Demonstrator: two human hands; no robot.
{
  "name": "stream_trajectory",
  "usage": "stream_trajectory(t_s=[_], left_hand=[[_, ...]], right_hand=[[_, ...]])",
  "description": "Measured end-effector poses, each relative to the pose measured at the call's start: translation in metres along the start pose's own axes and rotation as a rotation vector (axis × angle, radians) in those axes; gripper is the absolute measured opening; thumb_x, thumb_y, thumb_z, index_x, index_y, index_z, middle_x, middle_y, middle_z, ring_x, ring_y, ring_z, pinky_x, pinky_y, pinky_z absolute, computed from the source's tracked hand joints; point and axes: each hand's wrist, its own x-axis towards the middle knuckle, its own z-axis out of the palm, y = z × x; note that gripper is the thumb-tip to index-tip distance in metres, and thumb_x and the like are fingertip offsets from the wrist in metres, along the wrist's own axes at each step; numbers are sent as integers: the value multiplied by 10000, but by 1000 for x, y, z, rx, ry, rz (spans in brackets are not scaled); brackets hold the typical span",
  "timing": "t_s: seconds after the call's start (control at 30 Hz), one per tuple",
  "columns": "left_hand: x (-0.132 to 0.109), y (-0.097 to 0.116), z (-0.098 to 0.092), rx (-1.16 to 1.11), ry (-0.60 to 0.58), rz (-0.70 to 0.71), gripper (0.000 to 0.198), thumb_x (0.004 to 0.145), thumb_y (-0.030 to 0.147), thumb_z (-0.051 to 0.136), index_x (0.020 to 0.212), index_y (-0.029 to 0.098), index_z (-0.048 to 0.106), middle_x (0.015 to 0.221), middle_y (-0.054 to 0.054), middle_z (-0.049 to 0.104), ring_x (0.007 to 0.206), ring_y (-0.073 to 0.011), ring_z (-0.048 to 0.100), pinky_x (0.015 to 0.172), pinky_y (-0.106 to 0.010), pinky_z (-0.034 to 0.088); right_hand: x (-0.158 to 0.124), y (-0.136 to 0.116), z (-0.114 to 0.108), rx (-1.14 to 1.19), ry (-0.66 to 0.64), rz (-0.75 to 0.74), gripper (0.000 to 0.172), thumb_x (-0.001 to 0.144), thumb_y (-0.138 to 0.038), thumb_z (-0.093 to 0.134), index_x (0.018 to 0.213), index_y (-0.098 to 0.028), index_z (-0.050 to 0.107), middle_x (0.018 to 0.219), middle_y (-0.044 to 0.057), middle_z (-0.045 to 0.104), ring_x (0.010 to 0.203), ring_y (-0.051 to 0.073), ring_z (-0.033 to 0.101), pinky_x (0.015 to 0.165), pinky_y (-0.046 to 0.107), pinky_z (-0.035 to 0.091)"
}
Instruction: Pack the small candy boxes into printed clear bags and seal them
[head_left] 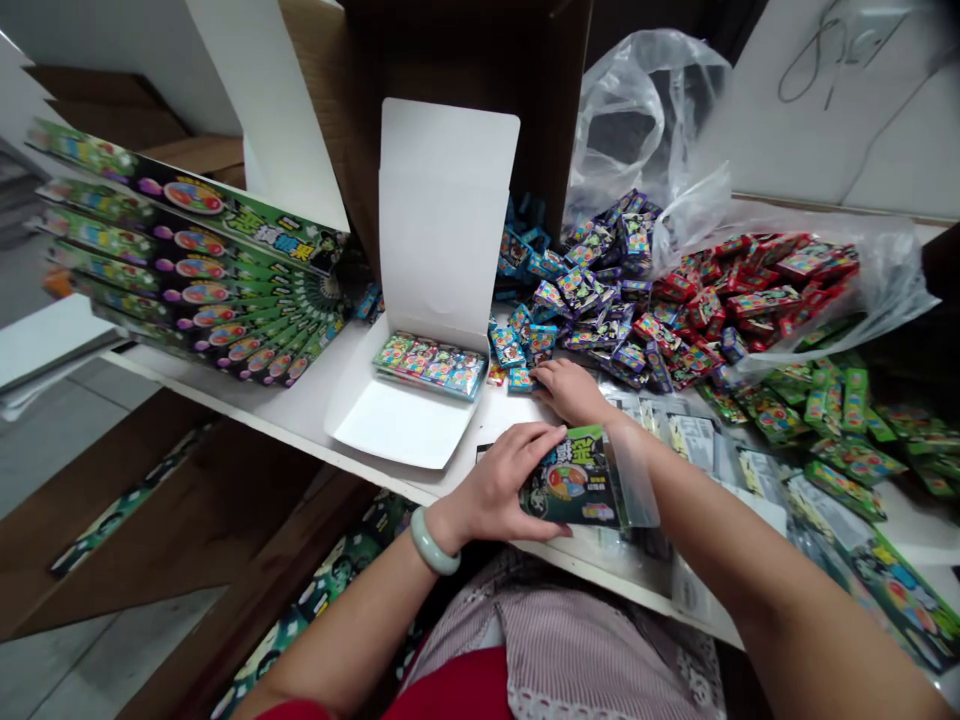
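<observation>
My left hand [502,480], with a pale green bangle at its wrist, grips a flat black-and-green printed pouch [574,482] between thumb and fingers. The pouch's clear plastic end [634,475] sticks out to the right, by my right forearm. Beyond it, my right hand [574,390] reaches to the near edge of the candy pile, its fingertips curled against a small blue box [520,381]. Just left of that hand stands an open white carton [405,425] with its lid raised. A row of small colourful boxes in clear wrap [431,365] lies inside it.
Purple boxes [592,290], red boxes [780,285] and green boxes [840,400] are heaped along the table, partly in clear plastic bags [652,110]. Printed green cartons [247,230] are stacked at left. A large cardboard box [457,50] stands behind. More flat pouches [694,440] lie at right.
</observation>
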Motion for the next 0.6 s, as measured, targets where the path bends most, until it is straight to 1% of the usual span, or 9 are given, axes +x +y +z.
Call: stream_trajectory(t_s=[0.07, 0.13, 0.2, 0.27, 0.33, 0.4, 0.43, 0.53, 0.6], left_hand=[[0, -1, -2, 7, 13, -19, 1020, 661, 523, 773, 1474, 236, 228, 1336, -155, 444, 1233, -339, 449, 1047, -520, 400], [1, -1, -4, 34, 33, -53, 998, 673, 493, 774, 1471, 239, 232, 1341, -151, 435, 1242, -334, 443, 1052, -518, 398], [1, -3, -4, 71, 63, -94, 970, 684, 451, 777, 1465, 238, 243, 1340, -146, 429, 1248, -328, 435, 1061, -515, 392], [2, -4, 0, 111, 112, -134, 955, 685, 427, 781, 1456, 228, 255, 1329, -147, 426, 1247, -327, 429, 1063, -521, 386], [5, -6, 6, 156, 148, -158, 945, 687, 415, 783, 1449, 219, 258, 1313, -150, 426, 1239, -328, 426, 1059, -531, 382], [11, -5, 15, 203, 132, -156, 940, 682, 402, 791, 1440, 214, 267, 1302, -151, 430, 1230, -330, 425, 1057, -536, 377], [15, -5, 19, 222, 107, -147, 940, 677, 397, 795, 1436, 212, 273, 1297, -151, 434, 1225, -331, 426, 1055, -533, 378], [25, 1, 27, 245, 31, -113, 944, 671, 407, 796, 1435, 214, 277, 1287, -146, 443, 1214, -332, 435, 1052, -518, 381], [30, 5, 29, 253, 2, -94, 942, 673, 413, 789, 1439, 225, 274, 1289, -143, 442, 1216, -334, 438, 1055, -513, 378]], right_hand=[[-4, 3, -8, 46, 62, 52, 132, 839, -230, 610, 949, -204, 678, 959, 68, 696, 923, 247, 621, 847, 373, 477], [-16, 7, -22, 85, 143, 116, 197, 894, -330, 528, 969, -198, 653, 915, 67, 691, 843, 227, 635, 769, 361, 508], [-36, 11, -42, 173, 257, 212, 287, 907, -412, 481, 1006, -184, 625, 876, 59, 679, 770, 195, 633, 675, 321, 519], [-64, 10, -64, 371, 416, 337, 354, 859, -453, 545, 1090, -189, 594, 854, 34, 653, 719, 160, 614, 579, 264, 498], [-93, 6, -85, 589, 539, 418, 524, 768, -434, 668, 1234, -239, 527, 862, 5, 615, 706, 139, 587, 523, 227, 474], [-119, -2, -101, 677, 539, 409, 680, 730, -388, 717, 1343, -304, 436, 884, -9, 575, 703, 130, 565, 525, 226, 485], [-130, -6, -106, 670, 503, 388, 695, 740, -375, 713, 1364, -323, 413, 894, -9, 561, 703, 129, 559, 538, 235, 497], [-152, -16, -114, 568, 402, 360, 591, 790, -358, 671, 1338, -319, 451, 926, 6, 550, 681, 121, 547, 558, 247, 497], [-161, -21, -115, 495, 323, 375, 546, 810, -338, 650, 1326, -305, 474, 955, 14, 558, 634, 99, 528, 535, 238, 468]])
